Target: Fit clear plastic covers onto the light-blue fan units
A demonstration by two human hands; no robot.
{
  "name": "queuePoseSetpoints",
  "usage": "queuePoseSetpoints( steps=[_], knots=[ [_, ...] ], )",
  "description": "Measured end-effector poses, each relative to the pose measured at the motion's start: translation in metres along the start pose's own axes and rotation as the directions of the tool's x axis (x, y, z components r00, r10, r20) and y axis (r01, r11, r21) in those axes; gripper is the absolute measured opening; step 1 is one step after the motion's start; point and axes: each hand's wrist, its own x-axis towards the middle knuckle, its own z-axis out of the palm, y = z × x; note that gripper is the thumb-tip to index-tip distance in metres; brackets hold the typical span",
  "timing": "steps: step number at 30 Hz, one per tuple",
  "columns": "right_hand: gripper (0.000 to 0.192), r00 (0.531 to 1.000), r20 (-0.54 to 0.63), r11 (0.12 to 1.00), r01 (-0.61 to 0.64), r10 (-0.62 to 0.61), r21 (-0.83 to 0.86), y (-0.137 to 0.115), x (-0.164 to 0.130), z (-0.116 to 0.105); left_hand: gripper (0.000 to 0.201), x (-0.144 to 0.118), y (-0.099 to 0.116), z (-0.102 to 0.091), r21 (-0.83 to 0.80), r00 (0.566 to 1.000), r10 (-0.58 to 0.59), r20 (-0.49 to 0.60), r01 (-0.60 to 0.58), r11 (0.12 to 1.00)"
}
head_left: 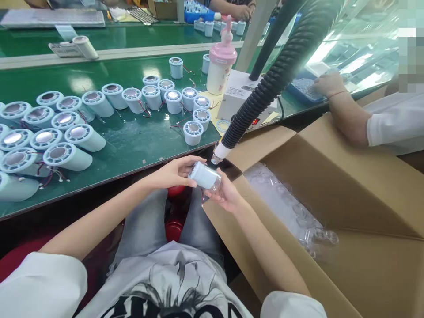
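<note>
Between both hands, above my lap, is a light blue cylinder [203,176] with a clear plastic cover around its right end. My left hand [177,173] closes on the blue end, thumb in front. At the other end, my right hand [225,193] grips the clear cover, its fingers partly hidden behind it. A thin wire hangs below the cylinder. Just above the right hand is the white-tipped nozzle [219,152] of a black corrugated hose [265,84]; it looks apart from the cylinder.
Several similar cylinders [77,138] with thin wires stand on the green bench [132,141]. A pink-lidded bottle [221,66] stands by a white machine box [238,99]. An open cardboard box [361,194] holds clear plastic pieces [285,203]. Co-workers' hands [331,84] are at right and back.
</note>
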Motion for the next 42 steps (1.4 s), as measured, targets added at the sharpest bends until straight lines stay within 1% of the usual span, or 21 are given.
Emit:
queuePoseSetpoints(
  steps=[2,5,8,11,13,16,19,21,23,25,27,30,32,34,39,42],
  knots=[
    [0.059,1.0,0.007,1.0,-0.008,0.008,-0.021,0.0,-0.005,0.006,0.066,-0.009,0.003,0.001,0.019,1.0,0.009,-0.01,-0.009,1.0],
    [0.062,0.998,0.013,0.996,-0.059,0.06,-0.067,0.002,-0.017,0.016,0.065,-0.024,0.008,0.005,0.073,0.997,0.075,0.011,-0.076,0.994],
    [0.066,0.987,0.047,0.984,-0.147,0.153,-0.103,0.005,-0.03,0.025,0.071,-0.041,0.014,0.014,0.221,0.99,0.14,0.019,-0.141,0.965],
    [0.072,0.965,0.075,0.96,-0.237,0.25,-0.152,0.006,-0.042,0.034,0.073,-0.057,0.019,0.024,0.339,0.987,0.157,0.017,-0.154,0.928],
    [0.075,0.955,0.081,0.946,-0.269,0.287,-0.18,0.007,-0.049,0.039,0.07,-0.066,0.022,0.03,0.369,0.986,0.167,-0.003,-0.154,0.917],
    [0.078,0.951,0.075,0.938,-0.28,0.3,-0.205,0.008,-0.057,0.046,0.072,-0.076,0.026,0.036,0.389,0.984,0.176,-0.023,-0.154,0.909],
    [0.077,0.951,0.083,0.942,-0.277,0.297,-0.189,0.011,-0.056,0.044,0.075,-0.08,0.028,0.035,0.371,0.986,0.165,-0.013,-0.148,0.917],
    [0.071,0.963,0.106,0.964,-0.235,0.249,-0.125,0.016,-0.049,0.037,0.078,-0.075,0.027,0.032,0.298,0.99,0.142,-0.009,-0.132,0.945],
    [0.062,0.983,0.135,0.992,-0.128,0.127,0.0,0.022,-0.036,0.026,0.079,-0.06,0.023,0.026,0.178,0.994,0.106,0.006,-0.105,0.978],
    [0.059,0.989,0.149,0.993,-0.017,0.0,0.116,0.028,-0.02,0.012,0.078,-0.037,0.017,0.019,0.064,0.998,0.06,0.03,-0.062,0.996],
    [0.063,0.987,0.143,0.985,0.05,-0.074,0.168,0.031,-0.004,-0.002,0.076,-0.009,0.011,0.014,-0.01,0.998,0.031,0.054,-0.031,0.999],
    [0.07,0.984,0.11,0.975,0.115,-0.137,0.188,0.031,0.015,-0.018,0.072,0.027,0.004,0.007,-0.021,0.993,-0.003,0.116,0.006,1.0],
    [0.07,0.98,0.103,0.967,0.148,-0.172,0.207,0.029,0.023,-0.023,0.067,0.04,0.003,0.003,0.017,0.986,-0.009,0.167,0.006,1.0],
    [0.07,0.976,0.117,0.963,0.157,-0.186,0.221,0.027,0.027,-0.025,0.064,0.044,0.004,-0.001,0.056,0.982,-0.014,0.188,0.003,0.998],
    [0.069,0.969,0.189,0.965,0.114,-0.16,0.234,0.021,0.032,-0.017,0.07,0.032,0.013,-0.009,0.053,0.993,-0.036,0.108,0.031,0.998],
    [0.069,0.967,0.212,0.969,0.093,-0.143,0.229,0.021,0.033,-0.013,0.07,0.028,0.016,-0.009,0.056,0.994,-0.047,0.103,0.042,0.998]
  ],
)
